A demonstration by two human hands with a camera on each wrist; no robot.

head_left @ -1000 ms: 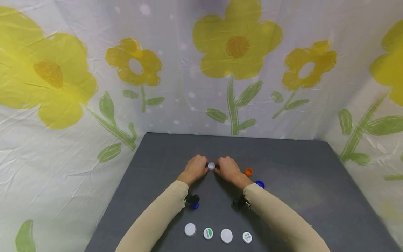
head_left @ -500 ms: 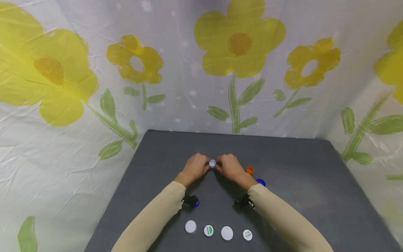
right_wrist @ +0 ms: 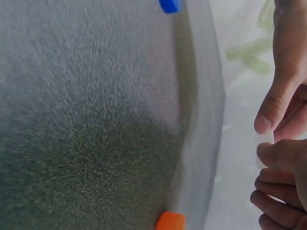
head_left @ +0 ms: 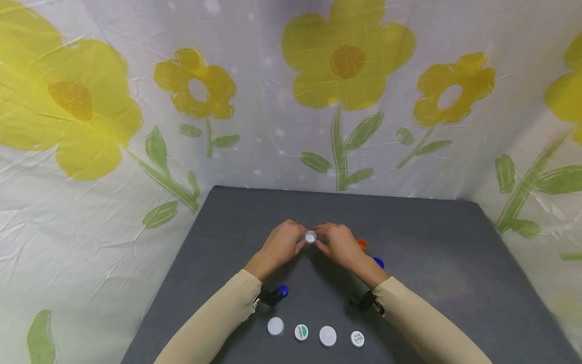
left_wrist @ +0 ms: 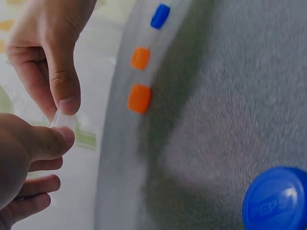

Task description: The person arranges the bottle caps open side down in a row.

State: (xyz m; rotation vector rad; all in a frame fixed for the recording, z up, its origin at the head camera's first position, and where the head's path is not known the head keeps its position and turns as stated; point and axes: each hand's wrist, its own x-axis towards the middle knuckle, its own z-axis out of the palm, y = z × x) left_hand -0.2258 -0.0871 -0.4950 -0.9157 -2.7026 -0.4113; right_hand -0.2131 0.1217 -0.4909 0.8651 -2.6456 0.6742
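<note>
A small translucent white cap (head_left: 310, 236) is held up between both hands, its round opening facing my head. My left hand (head_left: 280, 244) grips its left side with thumb and fingers. From the right, my right hand (head_left: 340, 243) pinches the opposite side. In the left wrist view, the left thumb (left_wrist: 64, 135) and the right thumb (left_wrist: 69, 105) lie close together on the cap. The right wrist view shows the cap (right_wrist: 263, 138) edge-on between the two thumbs, above the table surface. Some of the other fingers are hidden behind the hands.
Beyond the right hand are an orange cap (head_left: 361, 244) and a blue cap (head_left: 379, 262); the left wrist view shows a second orange cap (left_wrist: 140, 58). Another blue cap (head_left: 283, 290) is by the left wrist. Several white lids (head_left: 327, 336) line the front of the grey table (head_left: 436, 293).
Both wrists have spread apart and the fingers have straightened a little, while the cap stays between the hands, slightly farther right. The head view has tilted slightly.
</note>
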